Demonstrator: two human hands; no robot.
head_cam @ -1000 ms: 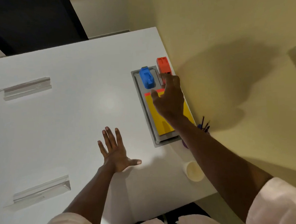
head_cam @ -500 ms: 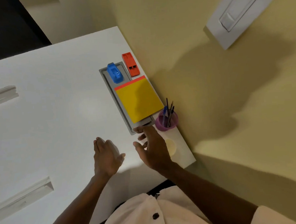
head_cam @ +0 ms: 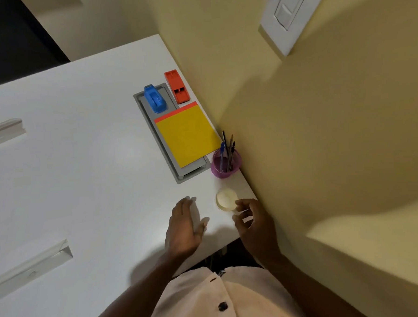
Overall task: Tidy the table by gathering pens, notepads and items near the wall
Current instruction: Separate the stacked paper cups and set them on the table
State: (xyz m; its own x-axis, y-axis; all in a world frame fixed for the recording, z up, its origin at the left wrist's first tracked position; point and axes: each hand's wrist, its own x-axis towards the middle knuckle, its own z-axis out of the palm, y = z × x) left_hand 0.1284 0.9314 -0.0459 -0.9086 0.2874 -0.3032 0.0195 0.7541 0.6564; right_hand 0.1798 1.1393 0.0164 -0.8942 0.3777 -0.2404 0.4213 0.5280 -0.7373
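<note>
A yellow notepad [head_cam: 187,134] with a red top strip lies on a grey tray [head_cam: 153,132] beside the wall. A blue tape dispenser [head_cam: 154,101] sits at the tray's far end, and a red stapler [head_cam: 177,89] lies next to it against the wall. A purple cup [head_cam: 226,164] holds several pens. A small cream cup [head_cam: 226,199] stands near the table's front corner. My right hand [head_cam: 253,222] hovers by the cream cup, fingers curled and apart, one fingertip at its rim. My left hand [head_cam: 185,226] rests flat on the table, empty.
The white table [head_cam: 77,165] ends at the yellow wall [head_cam: 299,153] on the right. Two clear plastic holders [head_cam: 3,131] [head_cam: 32,267] lie on the left side. A white switch plate [head_cam: 286,13] is on the wall.
My right hand drew back from the stapler and tray to the cream cup at the front corner. My left hand shifted right, toward the table's edge. The camera turned toward the wall.
</note>
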